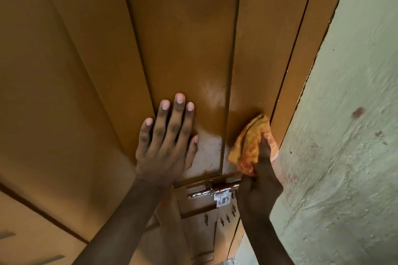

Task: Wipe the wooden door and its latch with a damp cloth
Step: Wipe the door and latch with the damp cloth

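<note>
Head view: the door (183,38) fills the frame, its latch (212,191) seen at 6 o'clock. An orange cloth (249,146) is gripped by the right hand (258,187) and pressed against the door's edge at 4 o'clock. The left hand (165,144) is laid flat, fingers straight, at 8 o'clock from the cloth. A pale wall (349,135) is seen at 3 o'clock.
</note>
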